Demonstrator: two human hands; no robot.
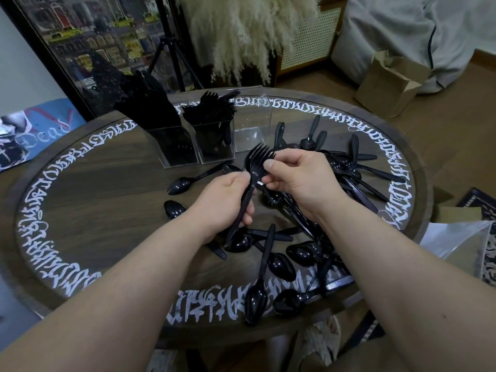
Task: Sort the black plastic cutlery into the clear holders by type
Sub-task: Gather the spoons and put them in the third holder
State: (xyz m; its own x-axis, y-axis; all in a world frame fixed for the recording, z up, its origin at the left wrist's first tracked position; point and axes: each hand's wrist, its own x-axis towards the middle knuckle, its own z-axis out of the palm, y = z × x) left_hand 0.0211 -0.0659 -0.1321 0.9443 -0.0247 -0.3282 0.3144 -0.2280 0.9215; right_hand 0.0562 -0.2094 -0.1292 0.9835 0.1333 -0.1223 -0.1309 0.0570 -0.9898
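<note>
My left hand grips the handles of a small bunch of black forks, tines up, over the middle of the round table. My right hand pinches the same forks just under the tines. Three clear holders stand behind them: the left holder is packed with black knives, the middle holder with forks, and the right holder looks empty. Several black spoons lie loose in front and to the right, one more spoon to the left.
The dark round table has a ring of white lettering. A cardboard box and a grey beanbag stand on the floor at the back right. Pampas grass and a tripod rise behind the holders. A clear plastic bag lies off the right edge.
</note>
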